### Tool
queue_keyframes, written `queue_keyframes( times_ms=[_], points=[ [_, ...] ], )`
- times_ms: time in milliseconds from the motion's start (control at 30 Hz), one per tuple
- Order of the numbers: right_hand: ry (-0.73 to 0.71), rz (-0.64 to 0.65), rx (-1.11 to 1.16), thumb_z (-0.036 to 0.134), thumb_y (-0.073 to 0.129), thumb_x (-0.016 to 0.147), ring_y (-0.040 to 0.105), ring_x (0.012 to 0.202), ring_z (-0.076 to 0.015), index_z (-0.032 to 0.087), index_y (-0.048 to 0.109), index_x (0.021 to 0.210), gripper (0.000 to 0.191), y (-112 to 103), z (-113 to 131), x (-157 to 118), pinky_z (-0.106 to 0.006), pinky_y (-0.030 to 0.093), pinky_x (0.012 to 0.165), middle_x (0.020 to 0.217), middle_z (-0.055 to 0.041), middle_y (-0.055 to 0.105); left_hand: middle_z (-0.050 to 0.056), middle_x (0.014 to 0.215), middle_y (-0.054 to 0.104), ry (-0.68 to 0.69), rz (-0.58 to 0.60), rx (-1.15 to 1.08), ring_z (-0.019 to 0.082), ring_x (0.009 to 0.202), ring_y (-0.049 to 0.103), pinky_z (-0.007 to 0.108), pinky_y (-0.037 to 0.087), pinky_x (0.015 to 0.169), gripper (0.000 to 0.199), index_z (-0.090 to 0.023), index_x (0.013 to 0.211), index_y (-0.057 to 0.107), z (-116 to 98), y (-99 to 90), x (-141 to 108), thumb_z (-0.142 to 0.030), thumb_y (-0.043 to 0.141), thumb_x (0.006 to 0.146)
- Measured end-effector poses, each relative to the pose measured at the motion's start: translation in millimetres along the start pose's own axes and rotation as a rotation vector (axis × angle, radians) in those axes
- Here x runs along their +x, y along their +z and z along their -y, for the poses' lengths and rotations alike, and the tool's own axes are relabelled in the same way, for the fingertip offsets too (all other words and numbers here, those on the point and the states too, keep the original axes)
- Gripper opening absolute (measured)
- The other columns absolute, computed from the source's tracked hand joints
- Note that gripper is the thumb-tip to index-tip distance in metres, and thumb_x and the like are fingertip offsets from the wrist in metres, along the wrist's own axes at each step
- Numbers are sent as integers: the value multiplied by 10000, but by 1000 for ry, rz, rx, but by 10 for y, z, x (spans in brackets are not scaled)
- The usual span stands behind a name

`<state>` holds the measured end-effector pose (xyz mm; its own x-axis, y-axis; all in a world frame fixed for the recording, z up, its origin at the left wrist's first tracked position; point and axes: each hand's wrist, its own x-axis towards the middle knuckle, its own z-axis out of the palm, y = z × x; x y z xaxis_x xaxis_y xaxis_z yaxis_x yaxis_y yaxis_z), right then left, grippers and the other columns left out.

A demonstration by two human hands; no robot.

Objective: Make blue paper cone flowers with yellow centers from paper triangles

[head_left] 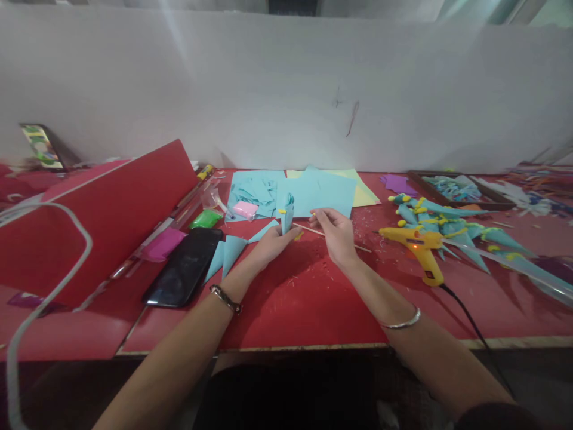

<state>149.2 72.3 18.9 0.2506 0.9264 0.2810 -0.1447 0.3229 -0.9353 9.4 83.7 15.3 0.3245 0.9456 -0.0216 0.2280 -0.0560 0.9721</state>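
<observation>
My left hand [272, 246] is closed around a rolled light-blue paper cone [287, 216], held upright with a small yellow dot on its side. A yellow bit [298, 236] shows by the left thumb. To the right, my right hand [336, 234] is pinched, and a tiny yellow piece [314, 213] shows at its fingertips. A thin wooden stick [362, 248] runs beneath the right hand toward the left one; whether a finger touches it I cannot tell. Loose blue paper cones [233, 251] lie beside my left wrist.
A yellow glue gun [414, 239] with its light on lies right, near finished blue cones with yellow dots [465, 230]. Blue paper sheets [329, 194] lie behind. At left are a black phone [183, 269], green packet [206, 218], pink packet [163, 243] and red board [111, 221].
</observation>
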Motion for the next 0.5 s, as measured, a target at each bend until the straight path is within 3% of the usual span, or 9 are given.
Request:
queue_keyframes(
  times_ms=[133, 333, 500],
  points=[
    [-228, 12, -226, 313, 585, 717, 559, 605, -112, 195, 610, 743, 124, 27, 52, -80, -254, 476, 618, 677, -2, 608, -37, 548, 464, 23, 3, 27, 90, 526, 387, 220, 282, 518, 315, -143, 654, 558, -48, 33, -39, -458, 555, 670],
    [-374, 97, -321, 256, 531, 768, 625, 736, -148, 225, 628, 839, 124, 62, 96, -162, -283, 500, 704, 811, -19, 653, 27, 737, 622, 33, 16, 35, 172, 724, 523, 248, 382, 657, 313, -138, 843, 637, -73, 81, -58, -400, 550, 696],
    [-462, 143, -418, 245, 513, 787, 610, 719, -136, 234, 635, 834, 131, 43, 142, -177, -267, 488, 676, 811, -10, 648, 22, 760, 636, 30, 59, 67, 170, 725, 539, 229, 385, 632, 299, -137, 847, 642, -69, 103, -64, -384, 544, 709]
  ],
)
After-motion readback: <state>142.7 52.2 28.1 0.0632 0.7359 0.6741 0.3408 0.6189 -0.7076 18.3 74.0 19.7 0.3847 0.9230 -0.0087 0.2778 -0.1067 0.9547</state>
